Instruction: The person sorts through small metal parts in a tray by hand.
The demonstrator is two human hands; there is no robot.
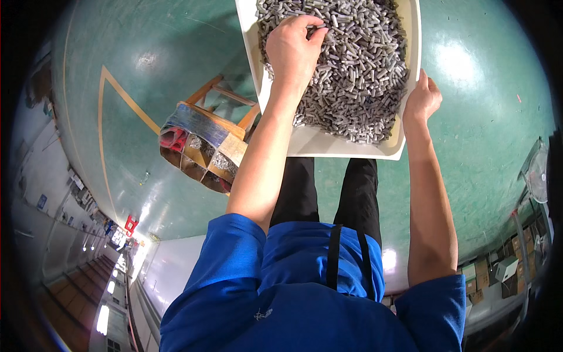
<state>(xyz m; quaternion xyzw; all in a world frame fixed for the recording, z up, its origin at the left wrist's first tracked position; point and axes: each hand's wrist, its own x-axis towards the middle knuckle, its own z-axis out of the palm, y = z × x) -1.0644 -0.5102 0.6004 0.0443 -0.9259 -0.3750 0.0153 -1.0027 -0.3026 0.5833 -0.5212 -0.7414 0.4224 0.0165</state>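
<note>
A cream-white plastic tray (pixel 346 148) is in front of me, heaped with small grey cylindrical pieces (pixel 358 76) that look like metal. My left hand (pixel 293 51) reaches over its left side, thumb and forefinger pinched at the heap around what looks like one such piece; the other fingers are curled. At the outer right rim, my right hand (pixel 423 98) is closed on the tray's edge, with some fingers hidden behind it.
Left of the tray, a wooden stool (pixel 205 91) stands beside a divided box (pixel 202 132) with grey pieces and something red in its compartments. Below lies a green floor (pixel 469 193) with a yellow line (pixel 132 101). Cardboard boxes (pixel 481 274) and a fan (pixel 536 170) are far right.
</note>
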